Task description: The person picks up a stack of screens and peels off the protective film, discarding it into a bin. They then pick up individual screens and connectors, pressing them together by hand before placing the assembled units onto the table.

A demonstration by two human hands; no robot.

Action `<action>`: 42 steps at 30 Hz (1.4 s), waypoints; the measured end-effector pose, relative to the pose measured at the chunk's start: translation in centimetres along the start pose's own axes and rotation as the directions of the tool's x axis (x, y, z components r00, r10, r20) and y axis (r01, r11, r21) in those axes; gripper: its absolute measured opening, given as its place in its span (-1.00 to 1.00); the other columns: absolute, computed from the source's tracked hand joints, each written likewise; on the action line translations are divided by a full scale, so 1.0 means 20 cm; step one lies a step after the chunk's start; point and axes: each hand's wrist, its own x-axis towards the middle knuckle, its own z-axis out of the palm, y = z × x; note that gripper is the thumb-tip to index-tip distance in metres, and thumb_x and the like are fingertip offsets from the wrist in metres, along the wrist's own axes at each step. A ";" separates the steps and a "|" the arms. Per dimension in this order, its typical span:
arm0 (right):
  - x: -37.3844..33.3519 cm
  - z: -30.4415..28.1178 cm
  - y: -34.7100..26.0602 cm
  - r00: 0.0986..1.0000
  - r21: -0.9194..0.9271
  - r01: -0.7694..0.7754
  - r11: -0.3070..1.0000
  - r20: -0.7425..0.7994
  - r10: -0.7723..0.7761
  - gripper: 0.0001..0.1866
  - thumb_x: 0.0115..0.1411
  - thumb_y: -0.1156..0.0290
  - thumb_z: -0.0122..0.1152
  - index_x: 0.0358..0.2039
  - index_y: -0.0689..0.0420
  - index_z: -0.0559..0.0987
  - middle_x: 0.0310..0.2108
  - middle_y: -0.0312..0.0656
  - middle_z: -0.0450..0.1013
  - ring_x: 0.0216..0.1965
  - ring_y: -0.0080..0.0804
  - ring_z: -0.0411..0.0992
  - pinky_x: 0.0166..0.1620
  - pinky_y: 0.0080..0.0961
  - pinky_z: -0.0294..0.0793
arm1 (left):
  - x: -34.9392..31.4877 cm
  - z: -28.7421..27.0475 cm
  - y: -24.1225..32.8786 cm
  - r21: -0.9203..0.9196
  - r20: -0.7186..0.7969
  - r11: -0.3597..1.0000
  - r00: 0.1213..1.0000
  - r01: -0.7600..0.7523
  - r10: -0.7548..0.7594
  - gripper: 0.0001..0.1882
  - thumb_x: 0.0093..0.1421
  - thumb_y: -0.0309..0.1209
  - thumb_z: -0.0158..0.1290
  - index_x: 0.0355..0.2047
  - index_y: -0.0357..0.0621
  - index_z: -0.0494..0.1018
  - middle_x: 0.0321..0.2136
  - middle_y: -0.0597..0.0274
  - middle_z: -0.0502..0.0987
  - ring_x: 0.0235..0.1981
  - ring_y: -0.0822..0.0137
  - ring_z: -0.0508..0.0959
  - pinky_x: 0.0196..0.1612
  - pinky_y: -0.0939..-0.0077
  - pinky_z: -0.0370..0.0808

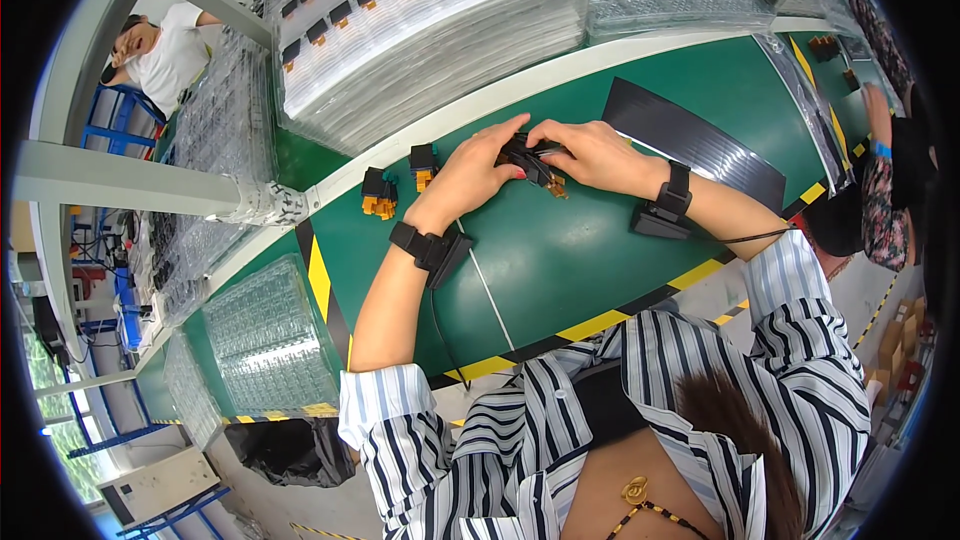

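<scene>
Bright, even overhead light with soft shadows. Glare on the clear plastic trays (pixel 268 340). Fisheye bending and a dark vignette at the rim.

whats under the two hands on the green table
A small black part with orange-gold pins lies on the green table, held between the left hand and right hand. The fingers cover most of it, so its full shape cannot be seen.

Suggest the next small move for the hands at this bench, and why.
Probably press the black part with orange pins together and set it beside the two similar parts on the green mat: both the left hand and right hand grip it.
</scene>
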 end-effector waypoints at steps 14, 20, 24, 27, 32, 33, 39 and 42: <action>0.03 -0.13 -0.01 0.877 -0.144 0.473 0.869 0.176 -0.448 -0.80 -0.06 0.48 0.21 -0.35 0.03 0.50 -0.08 -0.29 0.31 -0.31 -0.35 0.43 -0.39 -0.45 0.47 | -0.03 0.01 0.00 0.060 -0.062 0.998 0.998 -0.010 0.013 -0.58 -0.04 -0.49 0.15 -0.12 -0.21 0.36 -0.19 0.10 0.45 -0.14 0.17 0.43 -0.05 0.40 0.36; -0.04 -0.12 -0.01 0.965 0.076 0.166 0.983 0.192 -0.178 -0.80 -0.01 0.48 0.22 -0.32 0.15 0.47 -0.25 -0.21 0.40 -0.42 -0.29 0.43 -0.42 -0.48 0.44 | -0.06 0.03 0.00 0.098 -0.132 0.995 0.991 -0.023 0.036 -0.58 -0.06 -0.49 0.16 -0.13 -0.20 0.37 -0.28 0.15 0.48 -0.23 0.19 0.43 -0.13 0.41 0.37; -0.05 -0.03 -0.03 0.995 0.051 0.078 0.996 0.054 -0.081 -0.80 0.02 0.48 0.21 -0.31 0.19 0.46 -0.35 -0.16 0.43 -0.45 -0.24 0.43 -0.41 -0.48 0.43 | -0.07 0.03 0.02 0.236 -0.174 0.972 0.983 -0.009 0.052 -0.53 -0.07 -0.47 0.18 -0.09 -0.18 0.37 -0.31 0.18 0.50 -0.27 0.22 0.43 -0.18 0.43 0.37; -0.03 0.00 -0.05 0.997 0.003 0.070 0.998 -0.021 -0.070 -0.79 0.03 0.48 0.21 -0.30 0.19 0.46 -0.37 -0.15 0.43 -0.44 -0.22 0.43 -0.40 -0.46 0.43 | -0.09 0.02 0.01 0.224 -0.175 0.973 0.985 0.048 -0.009 -0.48 -0.08 -0.45 0.20 -0.05 -0.15 0.36 -0.28 0.16 0.49 -0.26 0.18 0.43 -0.19 0.40 0.38; -0.03 0.02 -0.02 0.992 -0.022 0.105 0.994 -0.064 -0.106 -0.74 0.01 0.47 0.23 -0.26 0.18 0.44 -0.37 -0.14 0.42 -0.43 -0.20 0.43 -0.39 -0.43 0.42 | -0.11 0.02 0.05 -0.009 -0.108 0.984 0.978 0.177 -0.177 -0.35 -0.10 -0.41 0.22 0.05 -0.09 0.27 -0.16 0.07 0.43 -0.18 0.04 0.44 -0.16 0.32 0.40; -0.02 0.02 -0.04 0.988 -0.027 0.137 0.990 -0.066 -0.138 -0.73 0.01 0.46 0.23 -0.25 0.18 0.44 -0.37 -0.14 0.42 -0.43 -0.20 0.43 -0.39 -0.42 0.42 | -0.12 0.02 0.06 -0.051 -0.096 0.978 0.974 0.200 -0.205 -0.32 -0.09 -0.40 0.23 0.08 -0.08 0.24 -0.12 0.05 0.41 -0.17 0.03 0.44 -0.16 0.32 0.40; -0.01 -0.01 -0.12 0.994 -0.008 0.000 1.000 -0.113 0.000 -0.74 0.00 0.47 0.23 -0.26 0.18 0.44 -0.39 -0.14 0.42 -0.42 -0.18 0.43 -0.38 -0.38 0.43 | -0.12 0.08 0.02 0.057 -0.150 0.996 0.987 0.073 -0.064 -0.25 -0.07 -0.43 0.20 0.15 -0.05 0.13 -0.06 0.01 0.36 -0.13 0.01 0.43 -0.13 0.29 0.40; -0.03 -0.03 -0.10 0.977 -0.009 -0.205 0.979 0.057 0.205 -0.77 0.01 0.48 0.22 -0.29 0.18 0.45 -0.40 -0.14 0.42 -0.41 -0.16 0.43 -0.36 -0.37 0.44 | -0.12 0.07 0.03 0.054 -0.142 0.990 0.983 0.127 -0.118 -0.22 -0.07 -0.46 0.19 0.17 -0.04 0.09 -0.07 0.01 0.38 -0.11 0.02 0.43 -0.12 0.28 0.40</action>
